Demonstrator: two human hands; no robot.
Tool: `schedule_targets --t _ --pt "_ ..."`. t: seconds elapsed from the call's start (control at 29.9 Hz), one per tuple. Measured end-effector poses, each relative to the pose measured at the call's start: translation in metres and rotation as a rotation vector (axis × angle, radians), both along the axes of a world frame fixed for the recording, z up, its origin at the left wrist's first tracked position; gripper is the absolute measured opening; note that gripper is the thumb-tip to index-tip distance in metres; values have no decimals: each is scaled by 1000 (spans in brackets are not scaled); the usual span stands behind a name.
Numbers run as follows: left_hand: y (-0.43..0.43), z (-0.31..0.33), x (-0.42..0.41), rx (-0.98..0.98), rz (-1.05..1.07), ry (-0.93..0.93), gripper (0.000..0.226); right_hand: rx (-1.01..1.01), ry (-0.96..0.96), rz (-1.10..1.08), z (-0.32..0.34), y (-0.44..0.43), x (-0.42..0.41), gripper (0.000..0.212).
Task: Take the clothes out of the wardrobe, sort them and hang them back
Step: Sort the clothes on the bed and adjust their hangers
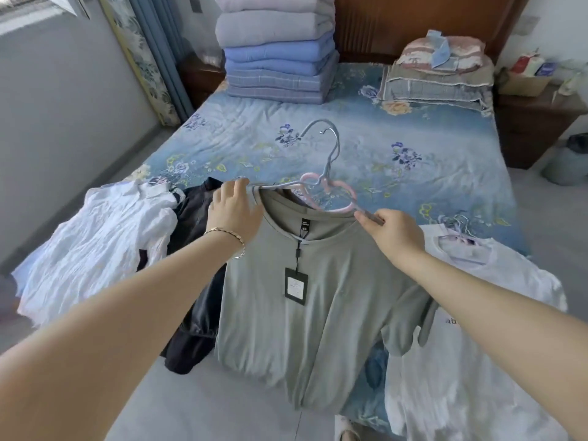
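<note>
A grey-green T-shirt (305, 316) with a black price tag lies over the bed's front edge, collar away from me. A grey hanger (327, 154) together with a pink hanger (331, 192) sits at its collar. My left hand (234, 211) rests on the shirt's left shoulder and grips it at the hanger's end. My right hand (394, 233) pinches the hanger's right arm at the other shoulder. Left of the shirt lie a black garment (194, 281) and a white crinkled blouse (95, 243). A white T-shirt (471, 345) on a hanger lies at the right.
The bed (366, 144) has a blue floral sheet. Folded quilts (276, 49) are stacked at its far left, pillows (439, 74) at its far right against a wooden headboard. A nightstand (537, 122) and a bin (569, 160) stand to the right. Grey floor runs along the left.
</note>
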State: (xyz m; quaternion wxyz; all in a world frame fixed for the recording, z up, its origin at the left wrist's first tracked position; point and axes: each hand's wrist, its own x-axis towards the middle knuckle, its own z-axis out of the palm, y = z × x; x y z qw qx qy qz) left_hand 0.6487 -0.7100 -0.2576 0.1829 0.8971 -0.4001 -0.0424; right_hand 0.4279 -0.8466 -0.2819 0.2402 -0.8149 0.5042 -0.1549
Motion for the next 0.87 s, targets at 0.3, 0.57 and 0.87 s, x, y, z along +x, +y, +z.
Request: schedule_targets --t 0.3,0.57,0.87 --pt "-129 -157 28 343 176 225 28 126 119 25 -145 -203 56 57" --pt "-194 -300 61 471 223 304 17 247 190 -1 -317 -296 105 57" --pt "-205 -379 73 501 261 355 27 454 206 -127 -439 -325 134 49"
